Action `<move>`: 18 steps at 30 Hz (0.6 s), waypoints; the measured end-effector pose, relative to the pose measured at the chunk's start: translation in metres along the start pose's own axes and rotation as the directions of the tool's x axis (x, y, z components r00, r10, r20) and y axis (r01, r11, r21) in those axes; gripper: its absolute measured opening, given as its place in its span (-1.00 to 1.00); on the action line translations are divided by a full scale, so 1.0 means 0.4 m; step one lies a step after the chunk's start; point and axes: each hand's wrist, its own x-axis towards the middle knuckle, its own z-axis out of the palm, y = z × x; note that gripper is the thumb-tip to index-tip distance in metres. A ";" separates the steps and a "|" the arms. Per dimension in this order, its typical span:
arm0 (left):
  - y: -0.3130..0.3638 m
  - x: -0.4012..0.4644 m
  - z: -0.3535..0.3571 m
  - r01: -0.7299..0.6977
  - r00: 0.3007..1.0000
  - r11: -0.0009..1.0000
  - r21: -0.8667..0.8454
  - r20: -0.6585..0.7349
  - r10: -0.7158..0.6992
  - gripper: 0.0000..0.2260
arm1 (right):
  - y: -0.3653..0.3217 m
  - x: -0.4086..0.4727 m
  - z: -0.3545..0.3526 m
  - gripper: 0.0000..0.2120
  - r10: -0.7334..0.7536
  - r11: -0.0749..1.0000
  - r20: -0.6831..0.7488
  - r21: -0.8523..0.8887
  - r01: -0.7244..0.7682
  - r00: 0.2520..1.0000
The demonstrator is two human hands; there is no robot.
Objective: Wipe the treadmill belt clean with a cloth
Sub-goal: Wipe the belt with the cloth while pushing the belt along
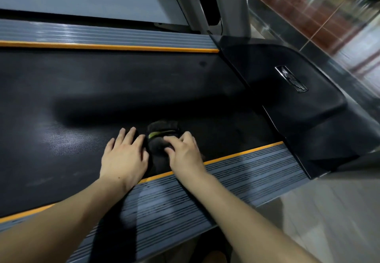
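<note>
1. Dark, soft cloth with a bit of yellow-green showing (162, 139) lay bunched on the belt, and the right hand (183, 151) had its fingers curled over the top of it, holding it down.
2. The left hand (125, 151) lay flat just beside the cloth, fingers straight and a little apart, pressing on the black bumpy rubber treadmill belt (102, 90).
3. The cloth sat near the close edge of the belt, next to the thin orange strip (242, 153).
4. To wipe well, the right hand should probably press flat and even, so more of the cloth touches the belt, not just a lump.
5. Long, straight pushes would likely clean better than small dabs.
6. The left hand could hold the belt so it did not slide.
7. Lots of open belt lay to the left and toward the far orange strip (111, 47), so there was room to push that way.
8. On the right, the shiny black plastic motor cover (292, 102) stood close, so strokes that way would have to stop short.
9. The grey ridged side rail (236, 178) ran under both wrists, just past the near strip.
</note>
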 end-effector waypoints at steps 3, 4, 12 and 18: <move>-0.001 -0.013 0.002 0.005 1.000 1.000 -0.011 -0.014 -0.005 -0.54 | 0.083 0.043 -0.038 -0.71 -0.073 0.997 -0.019 -0.040 0.072 0.997; -0.001 -0.016 0.003 0.004 1.000 1.000 -0.015 -0.020 -0.004 -0.55 | 0.138 0.074 -0.055 -0.72 -0.053 0.995 -0.056 -0.087 0.048 0.997; 0.001 -0.009 0.003 0.003 0.999 1.000 -0.017 -0.041 -0.004 -0.55 | 0.192 0.139 -0.085 -0.76 0.230 0.955 -0.213 -0.137 -0.262 0.950; -0.001 -0.004 0.009 0.017 0.998 1.000 0.000 -0.055 -0.017 -0.56 | 0.068 0.084 -0.015 -0.71 -0.114 0.991 -0.001 -0.064 0.114 0.993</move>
